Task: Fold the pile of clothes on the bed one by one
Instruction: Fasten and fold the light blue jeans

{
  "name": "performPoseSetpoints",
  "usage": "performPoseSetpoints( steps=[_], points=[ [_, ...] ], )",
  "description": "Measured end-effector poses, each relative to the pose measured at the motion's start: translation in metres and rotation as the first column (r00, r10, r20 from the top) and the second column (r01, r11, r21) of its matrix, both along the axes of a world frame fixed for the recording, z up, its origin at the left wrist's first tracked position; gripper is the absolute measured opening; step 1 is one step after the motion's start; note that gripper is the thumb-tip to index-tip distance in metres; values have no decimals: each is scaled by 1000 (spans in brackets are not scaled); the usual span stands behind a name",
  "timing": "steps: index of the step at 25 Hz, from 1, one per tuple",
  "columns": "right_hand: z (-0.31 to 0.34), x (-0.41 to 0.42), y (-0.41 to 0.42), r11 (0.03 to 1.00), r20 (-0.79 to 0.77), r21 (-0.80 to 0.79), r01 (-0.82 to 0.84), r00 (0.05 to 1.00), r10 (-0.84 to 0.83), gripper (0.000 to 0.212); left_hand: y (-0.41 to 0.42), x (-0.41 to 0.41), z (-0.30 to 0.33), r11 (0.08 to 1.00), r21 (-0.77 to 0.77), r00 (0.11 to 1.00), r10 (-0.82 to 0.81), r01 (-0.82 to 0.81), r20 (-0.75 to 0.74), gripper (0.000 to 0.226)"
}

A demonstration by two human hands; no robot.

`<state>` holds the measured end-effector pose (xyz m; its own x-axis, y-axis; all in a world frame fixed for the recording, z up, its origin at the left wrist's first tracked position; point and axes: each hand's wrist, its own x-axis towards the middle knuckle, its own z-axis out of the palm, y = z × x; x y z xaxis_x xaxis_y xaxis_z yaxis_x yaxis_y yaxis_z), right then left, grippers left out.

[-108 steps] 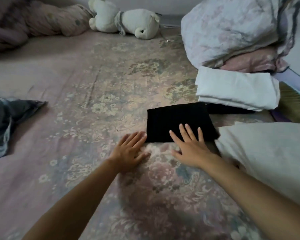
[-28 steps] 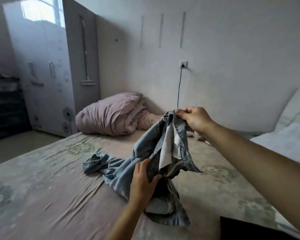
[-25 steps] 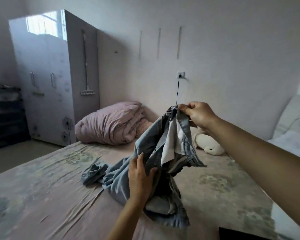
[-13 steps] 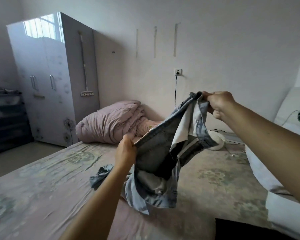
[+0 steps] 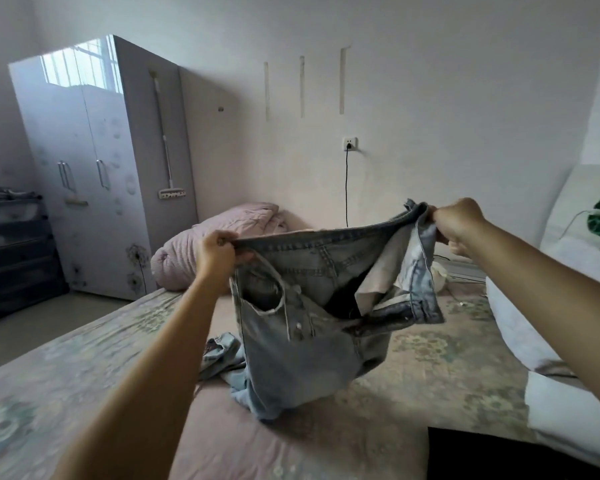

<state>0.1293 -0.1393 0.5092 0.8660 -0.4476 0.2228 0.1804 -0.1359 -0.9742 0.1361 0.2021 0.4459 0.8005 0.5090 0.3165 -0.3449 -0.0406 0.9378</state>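
While stretched waistband-up above the bed [image 5: 413, 393], light-blue denim jeans [image 5: 312, 306] held taut between both hands. Left hand [image 5: 217, 256] fisted on the waistband's left end; right hand [image 5: 459, 223] fisted on its right end, well apart. Legs hanging down, lower ends crumpled on the floral sheet. Folded black garment [image 5: 492, 452] lying at near right, beside white bedding [image 5: 568, 410].

Light-blue denim jeans [image 5: 309, 327]: held above the bed [image 5: 413, 420] by the waistband, stretched near-horizontal. Fly open, white pocket lining exposed. Legs hang down; lower ends lie crumpled on the floral sheet.

Black folded garment [image 5: 492, 455]: flat on the bed, near right.
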Motion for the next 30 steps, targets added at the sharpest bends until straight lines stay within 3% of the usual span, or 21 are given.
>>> performPoseSetpoints(
  steps=[1,3,5,7,9,11,13,16,18,20,21,26,28,30],
  points=[
    [-5,-1,-5,997,-6,-77,23,1000,-23,32,2,-1,16,1000,18,999,-21,20,25,24],
    [-9,4,-13,1000,18,-27,1,1000,-1,29,10,3,35,952,306,1000,-8,4,11,34],
    [-8,4,-16,965,70,246,-94,994,79,24,19,4,44,803,594,998,-63,59,-14,55],
    [-4,0,-17,893,142,410,-184,980,137,24,27,5,43,632,766,992,-115,116,-55,65],
    [-4,-1,-19,862,193,417,-288,955,226,29,32,8,38,396,918,999,33,-33,21,65],
    [-4,-3,-19,833,178,379,-403,915,362,33,36,8,30,273,949,985,108,-160,135,62],
    [-6,0,-21,837,112,271,-475,879,463,44,39,7,26,262,941,974,125,-214,187,62],
    [-9,5,-24,862,15,-150,-484,871,492,60,45,9,30,250,936,966,129,-248,222,61],
    [-11,9,-27,764,6,-506,-401,884,468,48,45,8,38,248,924,956,102,-291,274,50],
    [-15,15,-30,606,66,-765,-217,910,409,16,42,6,44,241,910,941,75,-338,329,32],
    [-14,18,-30,561,93,-816,-142,925,369,10,40,5,46,246,903,935,71,-353,347,25],
    [11,26,-29,526,176,-845,97,979,102,42,34,-5,71,247,916,942,196,-315,271,26],
    [29,20,-24,617,226,-779,112,968,111,44,37,-6,87,320,894,941,230,-314,249,31],
    [48,14,-14,797,303,-604,0,925,230,29,39,-4,100,503,823,964,158,-264,213,25]
  ],
)
